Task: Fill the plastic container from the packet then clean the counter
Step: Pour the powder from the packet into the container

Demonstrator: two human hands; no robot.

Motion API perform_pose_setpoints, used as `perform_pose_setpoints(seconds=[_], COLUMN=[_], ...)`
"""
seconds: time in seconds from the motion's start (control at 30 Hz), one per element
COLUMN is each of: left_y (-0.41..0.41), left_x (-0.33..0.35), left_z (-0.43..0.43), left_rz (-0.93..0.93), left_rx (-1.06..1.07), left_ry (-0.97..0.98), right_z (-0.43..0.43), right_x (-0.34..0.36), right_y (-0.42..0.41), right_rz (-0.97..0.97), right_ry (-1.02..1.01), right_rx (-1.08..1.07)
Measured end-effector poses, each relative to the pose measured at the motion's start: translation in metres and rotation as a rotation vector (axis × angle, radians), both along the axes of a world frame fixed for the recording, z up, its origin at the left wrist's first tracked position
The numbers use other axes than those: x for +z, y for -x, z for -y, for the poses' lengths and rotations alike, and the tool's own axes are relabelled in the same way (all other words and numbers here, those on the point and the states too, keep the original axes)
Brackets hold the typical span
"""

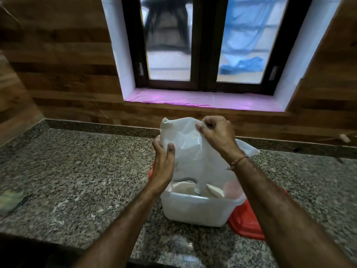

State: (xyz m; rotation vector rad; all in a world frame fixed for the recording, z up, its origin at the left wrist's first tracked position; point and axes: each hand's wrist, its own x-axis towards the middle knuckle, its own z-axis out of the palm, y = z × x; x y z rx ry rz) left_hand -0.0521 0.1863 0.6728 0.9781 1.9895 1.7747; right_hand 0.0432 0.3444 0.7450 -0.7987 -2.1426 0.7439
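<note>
writing: none readable; the packet [195,151] shows only a pale blurred patch, no brand legible
packet: white plastic, held up over the container [201,207], lower end dipping inside it, upper end crumpled
left hand [164,161]: fingers and thumb clamped on the packet's left edge, about mid-height
right hand [216,134]: pinching the packet's top right corner, higher and farther than the left hand; thread band on the wrist
container: translucent white tub, open, on the counter [87,171] directly under the packet, between the two forearms; pale powder inside, heaped along the walls
packet vs hands: pinned between both hands, touching both; its bottom hangs near the tub's middle
lid [245,221]: red, lying flat under and to the right of the tub, partly hidden by the right forearm
counter: speckled granite; whitish smears to the left of the tub, near edge
left edge: a blurred greenish thing [9,200] on the counter, cannot tell what
far side: wood-panel wall, window [204,43] with dark frame, pink sill [202,99]
obstruction: forearms cover the tub's near right corner
</note>
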Motion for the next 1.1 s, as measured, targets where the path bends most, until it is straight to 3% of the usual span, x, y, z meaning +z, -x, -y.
perform_pose_setpoints(seconds=[0.23,0.43,0.73,0.83,1.1], left_y=[0.007,0.018,0.022,0.024,0.017], left_x=[-0.004,-0.019,-0.023,-0.029,0.000], left_z=[0.010,0.010,0.017,0.025,-0.001], left_rz=[0.258,0.112,0.039,0.005,-0.285], left_rx=[-0.133,0.110,0.362,0.374,0.214], left_ry=[-0.118,-0.038,0.020,0.057,-0.004], right_z=[-0.009,-0.016,-0.027,-0.038,-0.015], right_x=[-0.002,0.005,0.005,0.013,0.009], right_y=[-0.002,-0.005,-0.008,-0.013,-0.007], right_rz=[-0.061,-0.100,-0.190,-0.211,0.077], right_ry=[0.104,0.189,0.242,0.239,0.041], right_rx=[-0.012,0.029,-0.013,-0.010,0.029])
